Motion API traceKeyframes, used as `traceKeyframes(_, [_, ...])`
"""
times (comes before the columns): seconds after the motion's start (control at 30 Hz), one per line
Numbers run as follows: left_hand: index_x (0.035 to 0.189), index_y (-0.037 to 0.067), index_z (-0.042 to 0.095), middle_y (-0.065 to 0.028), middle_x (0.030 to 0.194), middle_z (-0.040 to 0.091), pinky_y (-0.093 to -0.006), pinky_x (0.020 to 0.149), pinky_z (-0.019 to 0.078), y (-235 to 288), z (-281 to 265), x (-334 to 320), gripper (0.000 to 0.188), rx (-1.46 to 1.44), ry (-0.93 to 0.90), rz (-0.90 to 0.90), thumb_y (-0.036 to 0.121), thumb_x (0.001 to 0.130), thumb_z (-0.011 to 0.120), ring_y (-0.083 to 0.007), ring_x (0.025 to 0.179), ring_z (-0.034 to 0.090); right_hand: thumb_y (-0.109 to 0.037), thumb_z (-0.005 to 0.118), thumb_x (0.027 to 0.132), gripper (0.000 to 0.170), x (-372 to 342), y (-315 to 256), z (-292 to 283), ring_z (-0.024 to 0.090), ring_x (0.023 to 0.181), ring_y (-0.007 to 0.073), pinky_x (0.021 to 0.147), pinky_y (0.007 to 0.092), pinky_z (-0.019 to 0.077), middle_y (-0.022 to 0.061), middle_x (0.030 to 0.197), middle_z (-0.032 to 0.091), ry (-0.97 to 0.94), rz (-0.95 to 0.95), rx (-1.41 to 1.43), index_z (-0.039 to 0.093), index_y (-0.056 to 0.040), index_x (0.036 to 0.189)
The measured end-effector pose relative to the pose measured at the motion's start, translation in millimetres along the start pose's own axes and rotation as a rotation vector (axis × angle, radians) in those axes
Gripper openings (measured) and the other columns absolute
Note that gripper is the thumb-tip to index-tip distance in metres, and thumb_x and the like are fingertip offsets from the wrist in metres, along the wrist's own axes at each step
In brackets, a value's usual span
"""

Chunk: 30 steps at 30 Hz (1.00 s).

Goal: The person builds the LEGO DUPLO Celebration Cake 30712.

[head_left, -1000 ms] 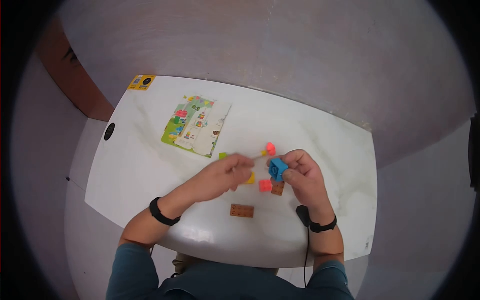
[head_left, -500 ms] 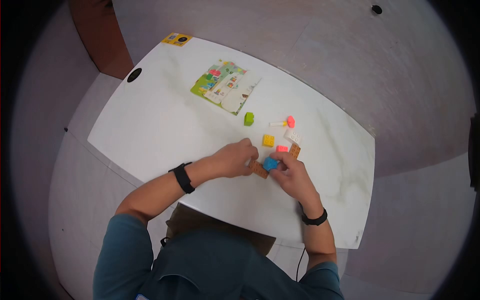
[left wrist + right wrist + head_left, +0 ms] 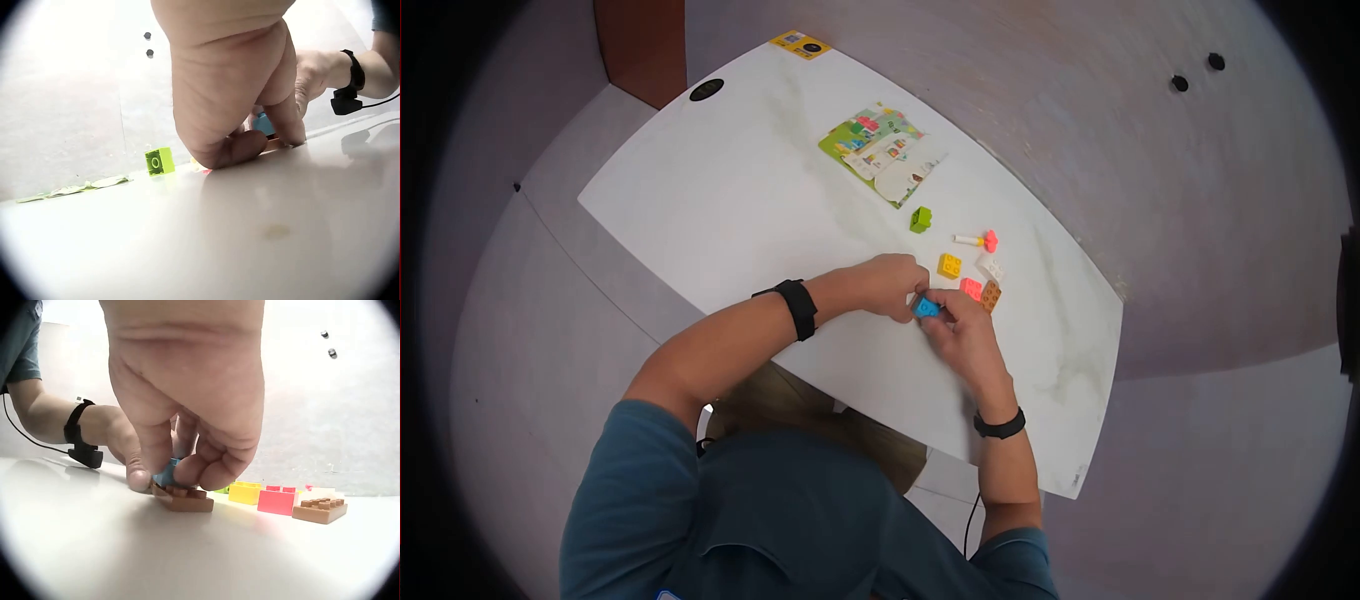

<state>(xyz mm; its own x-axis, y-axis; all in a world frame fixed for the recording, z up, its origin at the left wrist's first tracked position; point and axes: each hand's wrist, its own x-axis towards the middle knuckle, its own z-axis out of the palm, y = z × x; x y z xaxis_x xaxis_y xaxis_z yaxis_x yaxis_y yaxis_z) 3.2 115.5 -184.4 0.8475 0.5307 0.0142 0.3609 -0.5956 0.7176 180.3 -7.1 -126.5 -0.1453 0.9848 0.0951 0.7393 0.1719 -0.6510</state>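
In the right wrist view, a blue toy brick (image 3: 167,471) sits on the studs of a brown building plate (image 3: 187,504), which lies on the table. My right hand (image 3: 967,335) pinches the blue brick between thumb and fingers. The left hand (image 3: 892,287) grips the end of the same plate, thumb on the near side. From the head camera, the hands hide most of that plate. Close beyond the fingers stand a pink brick (image 3: 971,288), a second brown plate (image 3: 991,295) and a yellow brick (image 3: 949,265).
A white brick (image 3: 990,268), a flower piece on a white stem (image 3: 972,240) and a green brick (image 3: 921,220) lie farther back. Beyond them are printed sheets (image 3: 880,150). The white table (image 3: 730,190) meets a wall along its far edge.
The blue brick was held up with its hollow underside showing; my right hand has lowered it onto the brown plate. My left hand has come to that plate and grips it. The head view has turned.
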Motion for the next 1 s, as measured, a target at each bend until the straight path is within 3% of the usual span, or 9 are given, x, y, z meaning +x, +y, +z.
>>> traceKeyframes(0.2, [0.109,0.004,0.073,-0.0162,0.102,0.069,-0.0431,0.084,0.0550,-9,4,8,0.046,-0.008,-0.030,0.019,0.023,0.069,0.088,-0.0346,0.099,0.068,0.003,0.076,0.087,0.034,2,14,14,0.073,0.092,0.0283,0.082,0.0362,0.0594,0.0166,0.108,0.072,0.035,-0.056,0.018,0.070,-0.0002,0.120])
traceKeyframes(0.27, [0.108,0.004,0.072,-0.0163,0.101,0.069,-0.0435,0.083,0.0550,-8,2,8,0.046,-0.023,-0.034,0.018,0.024,0.069,0.088,-0.0349,0.098,0.068,0.005,0.074,0.091,0.032,4,10,11,0.073,0.103,0.0208,0.093,0.0319,0.0584,0.0131,0.115,0.075,-0.014,0.048,0.036,0.070,0.0034,0.122])
traceKeyframes(0.37, [0.106,0.004,0.072,-0.0164,0.100,0.069,-0.0442,0.082,0.0553,-3,4,9,0.046,-0.002,-0.019,0.020,0.025,0.069,0.087,-0.0355,0.096,0.068,0.003,0.077,0.087,0.034,2,12,14,0.074,0.094,0.0284,0.084,0.0355,0.0595,0.0170,0.111,0.073,0.035,-0.012,0.008,0.071,0.0006,0.121])
traceKeyframes(0.53, [0.104,0.004,0.072,-0.0166,0.101,0.069,-0.0442,0.082,0.0557,4,3,7,0.042,0.057,0.000,-0.010,0.025,0.070,0.085,-0.0355,0.095,0.069,0.003,0.074,0.090,0.032,-1,6,-7,0.070,0.091,0.0205,0.085,0.0307,0.0575,0.0137,0.113,0.073,-0.023,-0.032,0.070,0.071,0.0016,0.122])
traceKeyframes(0.6, [0.107,0.005,0.072,-0.0166,0.102,0.069,-0.0440,0.083,0.0558,5,2,7,0.043,0.048,-0.054,-0.049,0.024,0.070,0.084,-0.0348,0.098,0.069,0.004,0.070,0.092,0.029,-8,25,-23,0.067,0.088,0.0141,0.081,0.0285,0.0555,0.0100,0.111,0.073,0.116,0.032,-0.008,0.072,0.0015,0.121])
traceKeyframes(0.73, [0.112,0.007,0.070,-0.0162,0.105,0.069,-0.0440,0.083,0.0558,6,-1,11,0.048,0.036,-0.072,-0.066,0.024,0.070,0.084,-0.0343,0.099,0.069,0.002,0.071,0.091,0.029,-13,58,-48,0.066,0.087,0.0148,0.082,0.0292,0.0553,0.0106,0.111,0.072,0.173,0.194,-0.142,0.070,0.0017,0.120])
traceKeyframes(0.87, [0.119,0.009,0.068,-0.0152,0.109,0.068,-0.0436,0.084,0.0560,6,-6,11,0.053,0.003,-0.100,-0.077,0.025,0.071,0.084,-0.0335,0.100,0.069,0.000,0.073,0.090,0.032,3,59,-39,0.066,0.089,0.0157,0.082,0.0307,0.0559,0.0114,0.111,0.072,0.155,0.147,-0.179,0.069,0.0013,0.122])
traceKeyframes(0.93, [0.121,0.010,0.068,-0.0147,0.111,0.068,-0.0434,0.084,0.0560,8,-9,9,0.055,0.007,-0.120,-0.093,0.026,0.071,0.084,-0.0332,0.100,0.069,-0.005,0.075,0.088,0.031,16,41,-32,0.069,0.091,0.0259,0.082,0.0354,0.0577,0.0156,0.110,0.071,0.193,0.107,-0.159,0.071,-0.0021,0.118])
traceKeyframes(1.0, [0.121,0.012,0.068,-0.0134,0.111,0.067,-0.0434,0.085,0.0559,10,-11,7,0.054,-0.010,-0.125,-0.088,0.027,0.072,0.085,-0.0322,0.101,0.069,-0.005,0.076,0.087,0.033,22,51,-31,0.070,0.093,0.0285,0.084,0.0366,0.0575,0.0158,0.109,0.071,0.131,0.044,-0.242,0.071,-0.0022,0.119])
